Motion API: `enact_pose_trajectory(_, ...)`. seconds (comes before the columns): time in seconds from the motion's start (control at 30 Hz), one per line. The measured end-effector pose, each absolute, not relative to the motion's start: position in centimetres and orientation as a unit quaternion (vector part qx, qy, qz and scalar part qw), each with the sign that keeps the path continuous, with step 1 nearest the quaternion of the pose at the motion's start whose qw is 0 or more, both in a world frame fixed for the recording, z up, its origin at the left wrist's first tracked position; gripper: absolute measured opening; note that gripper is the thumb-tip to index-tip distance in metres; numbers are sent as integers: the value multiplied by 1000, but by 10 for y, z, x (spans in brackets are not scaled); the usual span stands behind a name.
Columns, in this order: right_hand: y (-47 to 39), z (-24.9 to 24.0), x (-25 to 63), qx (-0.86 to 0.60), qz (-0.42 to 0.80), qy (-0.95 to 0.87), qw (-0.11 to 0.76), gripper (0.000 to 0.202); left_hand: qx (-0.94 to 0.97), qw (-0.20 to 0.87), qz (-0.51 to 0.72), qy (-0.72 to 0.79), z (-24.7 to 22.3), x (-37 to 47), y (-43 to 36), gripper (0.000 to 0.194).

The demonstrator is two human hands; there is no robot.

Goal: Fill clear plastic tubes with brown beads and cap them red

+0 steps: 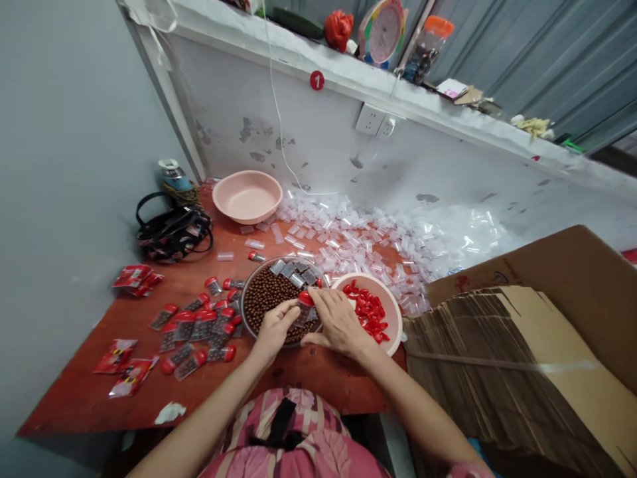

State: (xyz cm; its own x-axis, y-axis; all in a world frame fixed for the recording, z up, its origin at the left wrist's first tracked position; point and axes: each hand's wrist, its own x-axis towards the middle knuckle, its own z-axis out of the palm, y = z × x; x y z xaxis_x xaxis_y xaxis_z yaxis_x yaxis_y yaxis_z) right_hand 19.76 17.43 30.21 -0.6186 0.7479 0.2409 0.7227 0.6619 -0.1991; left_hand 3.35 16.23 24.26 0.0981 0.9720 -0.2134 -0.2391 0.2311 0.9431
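My left hand (275,326) pinches a small clear plastic bottle (304,307) with a red cap, tilted above a round basin (243,307). Beside it, my right hand (339,320) is stretched out with the thumb apart, its fingers at the capped end of the bottle. Whether they press on the cap cannot be made out. Brown round beads (269,296) fill the basin, with several dark-filled clear bottles (296,272) lying on top at the back. A pale bowl (397,324) of red caps (371,309) stands just right of my right hand.
Filled red-capped bottles (204,325) lie left of the basin, with red packets (130,377) nearby. Behind are many clear empty bottles (343,232), a pink basin (247,196) and a black bag (174,232). Stacked cardboard (488,372) borders the right.
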Motion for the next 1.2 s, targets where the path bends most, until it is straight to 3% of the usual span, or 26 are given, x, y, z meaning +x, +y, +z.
enact_pose_trajectory(0.37, 182, 250, 186, -457, 10, -851, 259, 68, 333, 658, 509, 444, 233, 44, 168, 32)
enact_pose_trajectory(0.5, 184, 239, 177, -465, 28, -849, 248, 68, 325, 660, 506, 450, 222, 40, 171, 35)
enact_pose_trajectory(0.7, 191, 214, 173, -497, 131, -836, 191, 88, 268, 619, 505, 538, 194, 4, 178, 49)
enact_pose_trajectory(0.87, 211, 194, 194, -614, 197, -763, 43, 39, 242, 428, 544, 680, 177, -65, 183, 55)
enact_pose_trajectory(0.93, 215, 186, 196, -629, 209, -749, -11, 29, 262, 367, 534, 715, 176, -85, 182, 53)
enact_pose_trajectory(1.07, 216, 166, 181, -657, 219, -721, -33, 21, 315, 368, 485, 728, 175, -90, 171, 47)
enact_pose_trajectory(1.2, 222, 148, 167, -677, 246, -693, -5, 29, 373, 436, 461, 677, 172, -63, 158, 41)
